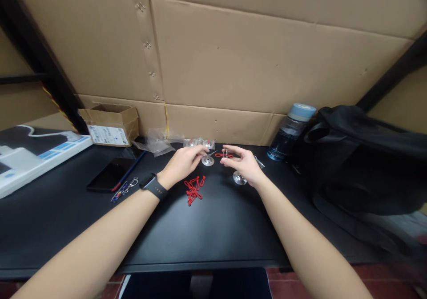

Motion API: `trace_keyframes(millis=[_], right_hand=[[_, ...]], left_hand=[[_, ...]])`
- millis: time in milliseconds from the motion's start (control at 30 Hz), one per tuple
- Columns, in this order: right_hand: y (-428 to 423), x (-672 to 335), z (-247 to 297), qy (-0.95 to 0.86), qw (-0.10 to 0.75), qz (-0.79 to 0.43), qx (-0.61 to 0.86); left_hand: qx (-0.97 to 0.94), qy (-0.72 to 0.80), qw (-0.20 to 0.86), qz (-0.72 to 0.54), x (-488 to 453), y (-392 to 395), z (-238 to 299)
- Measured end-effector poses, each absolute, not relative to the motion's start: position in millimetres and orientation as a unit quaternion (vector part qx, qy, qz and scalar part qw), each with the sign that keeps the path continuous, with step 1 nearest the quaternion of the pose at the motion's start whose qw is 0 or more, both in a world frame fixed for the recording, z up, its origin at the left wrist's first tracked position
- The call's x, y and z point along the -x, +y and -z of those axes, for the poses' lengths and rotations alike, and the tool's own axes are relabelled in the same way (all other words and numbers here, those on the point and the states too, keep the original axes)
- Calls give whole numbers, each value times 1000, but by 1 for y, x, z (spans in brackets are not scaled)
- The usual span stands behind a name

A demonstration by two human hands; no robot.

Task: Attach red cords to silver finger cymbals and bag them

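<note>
My left hand (pixel 184 162), with a black watch on its wrist, reaches over the black table (pixel 213 228) and its fingertips touch a round silver metal piece (pixel 207 160). My right hand (pixel 243 163) pinches a small silver part with a red cord loop (pixel 224 155) between thumb and forefinger. Another shiny round piece (pixel 239 179) lies under the right palm. A pile of red cord loops (pixel 194 189) lies between my wrists. More silver pieces (pixel 199 143) sit behind the hands.
A cardboard box (pixel 111 123) and clear plastic bags (pixel 156 144) stand at the back left, near a phone (pixel 110 174), pen and keyring (pixel 124 189). A white device (pixel 30 154) lies far left. A blue bottle (pixel 291 131) and black bag (pixel 360 165) fill the right.
</note>
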State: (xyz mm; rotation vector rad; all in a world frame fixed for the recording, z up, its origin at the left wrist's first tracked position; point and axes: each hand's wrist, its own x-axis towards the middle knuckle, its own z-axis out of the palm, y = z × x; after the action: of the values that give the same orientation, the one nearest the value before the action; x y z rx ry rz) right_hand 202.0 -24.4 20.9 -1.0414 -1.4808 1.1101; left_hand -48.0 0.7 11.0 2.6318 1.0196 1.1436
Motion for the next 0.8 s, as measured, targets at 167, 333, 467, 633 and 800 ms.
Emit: trace_keyframes(millis=[167, 333, 467, 633, 800], right_hand=[[-22, -205, -18, -602, 499, -452, 429], [-19, -208, -16, -587, 528, -456, 410], [-17, -207, -14, -582, 547, -442, 409], [-16, -208, -14, -611, 538, -404, 417], [-16, -211, -17, -651, 506, -362, 435]], left_hand=[[-889, 290, -4, -354, 47, 4, -13], [-897, 292, 7, -331, 47, 2, -14], [-904, 300, 34, -303, 47, -1, -9], [-916, 290, 114, -253, 42, -4, -4], [-935, 277, 100, -199, 36, -17, -8]])
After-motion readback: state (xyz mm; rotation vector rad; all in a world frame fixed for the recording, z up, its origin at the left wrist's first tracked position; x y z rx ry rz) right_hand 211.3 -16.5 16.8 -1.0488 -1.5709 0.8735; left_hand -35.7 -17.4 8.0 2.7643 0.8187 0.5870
